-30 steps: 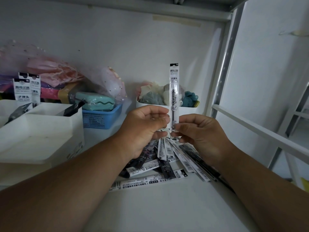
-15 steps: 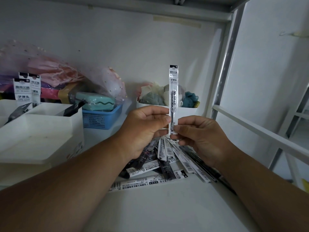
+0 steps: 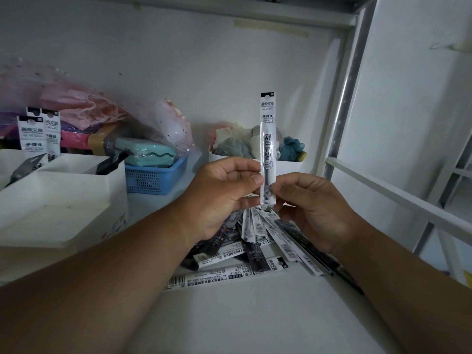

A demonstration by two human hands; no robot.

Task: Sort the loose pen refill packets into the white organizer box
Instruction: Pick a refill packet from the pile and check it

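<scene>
One white pen refill packet (image 3: pixel 267 131) stands upright in mid-air at the centre of the view. My left hand (image 3: pixel 219 192) pinches its lower part from the left, and my right hand (image 3: pixel 311 208) pinches its bottom from the right. Under both hands a pile of loose refill packets (image 3: pixel 258 244), white and black, lies fanned out on the shelf. The white organizer box (image 3: pixel 63 198) stands at the left, with two white packets (image 3: pixel 38 134) upright in a far compartment and dark packets leaning beside them.
A blue mesh basket (image 3: pixel 153 180) holding a teal case sits behind the box, under pink plastic bags (image 3: pixel 84 108). A white tub of cloth items (image 3: pixel 286 166) stands behind the held packet. A metal shelf post (image 3: pixel 350 85) and white rails (image 3: pixel 398 200) border the right side.
The held packet has slid slightly lower between my fingers and my right hand has shifted a little to the right. The pile and the box have not moved.
</scene>
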